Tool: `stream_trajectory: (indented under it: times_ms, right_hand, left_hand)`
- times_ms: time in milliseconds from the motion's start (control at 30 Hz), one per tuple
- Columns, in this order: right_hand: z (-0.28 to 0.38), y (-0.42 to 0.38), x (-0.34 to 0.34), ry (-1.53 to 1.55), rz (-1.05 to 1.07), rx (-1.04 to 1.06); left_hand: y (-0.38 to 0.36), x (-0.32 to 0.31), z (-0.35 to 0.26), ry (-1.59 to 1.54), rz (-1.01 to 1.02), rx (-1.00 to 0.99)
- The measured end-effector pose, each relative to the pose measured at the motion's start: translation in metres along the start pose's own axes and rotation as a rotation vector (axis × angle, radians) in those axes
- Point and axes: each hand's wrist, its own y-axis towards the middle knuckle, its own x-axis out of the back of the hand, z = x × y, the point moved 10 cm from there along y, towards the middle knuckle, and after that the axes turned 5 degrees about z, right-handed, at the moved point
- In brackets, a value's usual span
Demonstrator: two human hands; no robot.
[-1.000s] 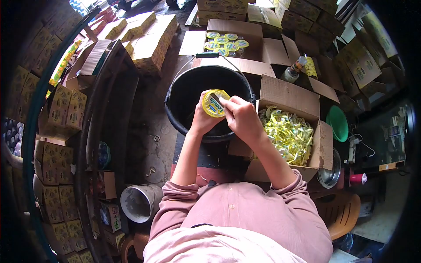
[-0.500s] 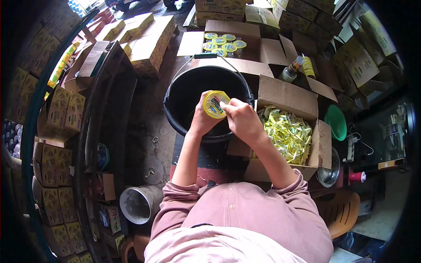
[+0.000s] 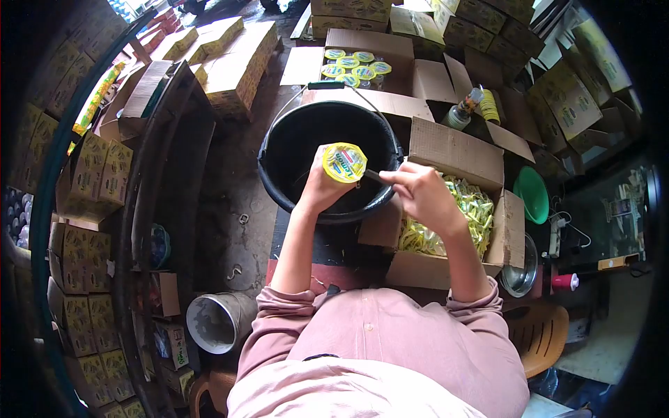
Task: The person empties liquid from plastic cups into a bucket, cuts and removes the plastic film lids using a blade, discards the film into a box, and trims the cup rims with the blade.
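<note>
My left hand (image 3: 320,185) is wrapped round a plastic cup with a yellow "Lemon" foil lid (image 3: 344,162), held over the black bucket (image 3: 279,196). The lid faces up toward me and covers most of the cup's body. To its right, my right hand (image 3: 422,193) is closed on a slim dark tool (image 3: 377,177), whose tip lies right at the lid's edge. What kind of tool it is, I cannot tell. My right forearm crosses over a cardboard box (image 3: 456,136) full of yellow-green strips (image 3: 474,202).
Behind the bucket, an open carton (image 3: 369,42) holds several lidded cups (image 3: 347,63). A bottle (image 3: 460,115) and a stack of yellow lids (image 3: 489,106) stand right of it. A green bowl (image 3: 532,194) sits farther right; a grey pail (image 3: 217,324) is at lower left.
My right hand has moved off the lid, rightward and slightly down, and the dark tool now shows between it and the cup. My left hand still holds the cup in nearly the same place.
</note>
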Motion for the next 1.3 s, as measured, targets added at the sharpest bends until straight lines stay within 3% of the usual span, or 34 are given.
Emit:
stream_trajectory:
  times_ms: [67,133,267,667,1000,1300]
  right_hand:
    - [0.009,0.005,0.015,-0.065,-0.098,0.185]
    - [0.010,0.010,0.018,-0.103,-0.182,0.336]
    - [0.015,0.020,0.008,-0.108,-0.155,0.465]
    - [0.019,0.031,-0.014,-0.067,-0.046,0.441]
    - [0.021,0.031,-0.024,-0.373,0.015,0.490]
    - [0.013,0.032,-0.034,-0.427,0.025,0.551]
  left_hand:
    - [0.000,-0.007,0.004,-0.185,0.054,0.035]
    - [0.000,-0.012,-0.002,-0.174,0.114,-0.007]
    - [-0.001,-0.020,-0.010,-0.251,0.217,-0.001]
    - [-0.001,-0.021,-0.005,-0.294,0.244,0.045]
    - [-0.001,-0.024,-0.005,-0.318,0.252,0.044]
    - [-0.001,-0.024,-0.005,-0.238,0.244,0.024]
